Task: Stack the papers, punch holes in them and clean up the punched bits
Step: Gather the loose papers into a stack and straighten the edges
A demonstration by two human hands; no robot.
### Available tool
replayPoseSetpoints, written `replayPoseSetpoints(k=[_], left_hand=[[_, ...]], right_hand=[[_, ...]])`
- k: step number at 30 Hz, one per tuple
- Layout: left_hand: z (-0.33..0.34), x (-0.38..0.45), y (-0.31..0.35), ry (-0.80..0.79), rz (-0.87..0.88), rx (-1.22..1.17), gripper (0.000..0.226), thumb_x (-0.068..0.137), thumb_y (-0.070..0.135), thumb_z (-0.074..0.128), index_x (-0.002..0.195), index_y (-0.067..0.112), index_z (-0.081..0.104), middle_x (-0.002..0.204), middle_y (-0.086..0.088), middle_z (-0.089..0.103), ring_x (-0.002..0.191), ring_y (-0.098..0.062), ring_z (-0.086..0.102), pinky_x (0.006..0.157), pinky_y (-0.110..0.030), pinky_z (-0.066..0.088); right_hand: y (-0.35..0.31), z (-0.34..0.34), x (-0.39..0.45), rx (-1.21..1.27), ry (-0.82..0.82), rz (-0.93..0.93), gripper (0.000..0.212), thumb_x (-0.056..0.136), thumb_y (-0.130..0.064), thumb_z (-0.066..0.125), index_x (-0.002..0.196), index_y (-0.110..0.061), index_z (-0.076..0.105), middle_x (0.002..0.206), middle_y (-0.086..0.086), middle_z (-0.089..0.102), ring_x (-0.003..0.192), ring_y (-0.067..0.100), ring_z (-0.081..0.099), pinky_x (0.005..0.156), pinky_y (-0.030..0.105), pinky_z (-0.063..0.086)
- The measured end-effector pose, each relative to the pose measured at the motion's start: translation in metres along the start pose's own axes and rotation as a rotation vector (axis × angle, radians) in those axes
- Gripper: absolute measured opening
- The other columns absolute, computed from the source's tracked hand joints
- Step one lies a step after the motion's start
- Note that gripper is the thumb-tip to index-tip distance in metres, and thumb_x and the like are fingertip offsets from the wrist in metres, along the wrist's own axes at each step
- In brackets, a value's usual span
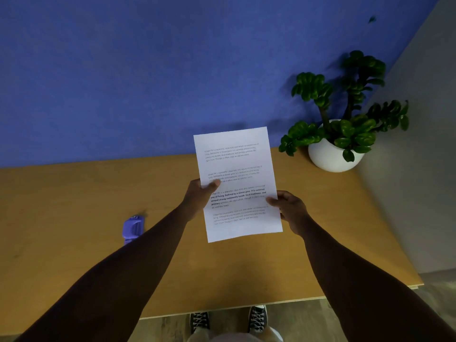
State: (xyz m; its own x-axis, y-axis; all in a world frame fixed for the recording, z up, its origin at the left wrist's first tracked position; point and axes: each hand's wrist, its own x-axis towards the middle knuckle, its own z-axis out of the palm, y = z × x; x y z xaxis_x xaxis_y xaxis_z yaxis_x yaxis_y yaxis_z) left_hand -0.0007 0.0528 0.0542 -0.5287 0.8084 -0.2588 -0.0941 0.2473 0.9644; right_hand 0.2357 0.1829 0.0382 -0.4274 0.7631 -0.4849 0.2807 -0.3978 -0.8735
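A white sheaf of printed papers is held up above the wooden desk, roughly upright and slightly tilted. My left hand grips its left edge, thumb on the front. My right hand pinches the right edge lower down. How many sheets are in the stack cannot be told. A purple hole punch lies on the desk to the left, partly hidden behind my left forearm.
A green plant in a round white pot stands at the desk's back right corner. A blue panel rises behind the desk. A grey wall is on the right. My shoes show below the front edge.
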Motion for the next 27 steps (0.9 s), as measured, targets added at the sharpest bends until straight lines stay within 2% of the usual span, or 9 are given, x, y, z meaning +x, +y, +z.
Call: replayPoseSetpoints(k=[3, 6, 15, 19, 22, 25, 27], left_hand=[[0.003, -0.002, -0.004, -0.032, -0.027, 0.04, 0.029, 0.097, 0.023, 0.064, 0.124, 0.013, 0.067, 0.114, -0.001, 0.073, 0.101, -0.017, 0.071, 0.08, -0.03, 0.059], [0.004, -0.003, -0.01, -0.074, -0.09, 0.086, 0.032, 0.097, 0.028, 0.064, 0.124, 0.012, 0.067, 0.114, -0.004, 0.074, 0.1, -0.022, 0.072, 0.082, -0.036, 0.06], [0.005, -0.006, -0.027, -0.108, -0.179, 0.176, 0.032, 0.095, 0.03, 0.065, 0.121, 0.011, 0.067, 0.111, -0.007, 0.074, 0.096, -0.024, 0.073, 0.08, -0.036, 0.061], [0.002, -0.005, -0.034, -0.016, -0.144, 0.144, 0.029, 0.091, 0.026, 0.071, 0.115, 0.009, 0.072, 0.111, -0.007, 0.075, 0.095, -0.022, 0.073, 0.082, -0.035, 0.061], [-0.005, -0.003, -0.041, 0.062, -0.167, 0.119, 0.024, 0.09, 0.023, 0.072, 0.109, 0.008, 0.074, 0.104, -0.01, 0.076, 0.094, -0.027, 0.073, 0.084, -0.039, 0.06], [-0.016, -0.001, -0.047, 0.158, -0.218, 0.103, 0.023, 0.09, 0.017, 0.07, 0.111, 0.01, 0.074, 0.095, -0.006, 0.077, 0.086, -0.021, 0.073, 0.086, -0.037, 0.06], [-0.026, -0.002, -0.052, 0.23, -0.24, 0.114, 0.024, 0.088, 0.012, 0.067, 0.111, 0.014, 0.076, 0.096, -0.001, 0.077, 0.086, -0.016, 0.074, 0.086, -0.034, 0.061]], right_hand=[[0.001, 0.001, -0.002, -0.032, -0.027, -0.001, 0.027, 0.083, -0.019, 0.075, 0.108, -0.014, 0.068, 0.107, 0.006, 0.074, 0.095, 0.028, 0.07, 0.086, 0.046, 0.058], [0.002, 0.002, -0.003, -0.032, -0.028, 0.008, 0.028, 0.082, -0.017, 0.076, 0.108, -0.013, 0.069, 0.108, 0.007, 0.073, 0.099, 0.03, 0.069, 0.091, 0.049, 0.056], [0.005, 0.001, -0.007, -0.094, -0.011, 0.018, 0.027, 0.086, -0.011, 0.071, 0.113, -0.01, 0.068, 0.112, 0.011, 0.071, 0.105, 0.033, 0.067, 0.096, 0.052, 0.052], [0.012, 0.0, -0.005, -0.114, 0.012, 0.024, 0.026, 0.087, -0.009, 0.069, 0.113, -0.01, 0.067, 0.112, 0.011, 0.071, 0.104, 0.032, 0.067, 0.096, 0.05, 0.052], [0.017, 0.0, -0.002, -0.139, 0.04, 0.033, 0.024, 0.088, -0.01, 0.068, 0.111, -0.014, 0.067, 0.11, 0.008, 0.071, 0.099, 0.027, 0.067, 0.092, 0.044, 0.055], [0.022, -0.001, 0.002, -0.167, 0.065, 0.046, 0.022, 0.088, -0.011, 0.067, 0.11, -0.016, 0.067, 0.107, 0.006, 0.071, 0.094, 0.025, 0.067, 0.086, 0.04, 0.057], [0.025, 0.0, 0.004, -0.19, 0.074, 0.051, 0.024, 0.089, -0.012, 0.067, 0.112, -0.015, 0.066, 0.106, 0.005, 0.07, 0.093, 0.025, 0.067, 0.081, 0.037, 0.056]])
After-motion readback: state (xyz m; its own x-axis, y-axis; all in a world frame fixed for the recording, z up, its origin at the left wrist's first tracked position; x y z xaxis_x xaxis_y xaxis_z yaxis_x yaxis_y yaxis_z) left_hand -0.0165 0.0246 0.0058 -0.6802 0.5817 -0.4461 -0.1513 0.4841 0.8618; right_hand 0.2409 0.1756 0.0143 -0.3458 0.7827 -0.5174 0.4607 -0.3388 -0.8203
